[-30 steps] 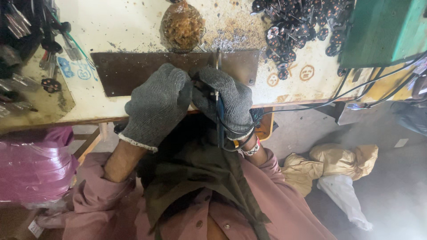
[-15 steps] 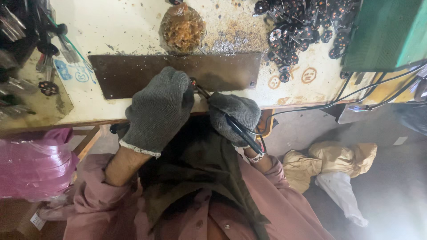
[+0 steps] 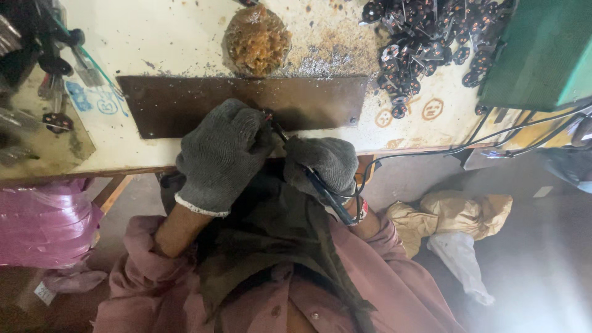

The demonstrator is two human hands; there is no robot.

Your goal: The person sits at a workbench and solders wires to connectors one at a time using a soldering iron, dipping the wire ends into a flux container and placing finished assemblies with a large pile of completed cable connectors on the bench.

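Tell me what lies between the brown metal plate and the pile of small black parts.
In the head view, only bare pale benchtop with gritty filings and round stains separates the brown plate from the black parts.

Grey knit gloves on both hands [image 3: 271, 163], white cuff edging, pink sleeves, dark apron.

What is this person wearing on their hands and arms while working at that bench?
Both hands are covered by thick grey knitted work gloves. The left hand has a glove with a pale, whitish cuff edge; the glove on the right hand looks the same grey knit, with a red-and-white band at the wrist. Dusty pink sleeves are pushed up, leaving the forearms bare. No markings show on the gloves.
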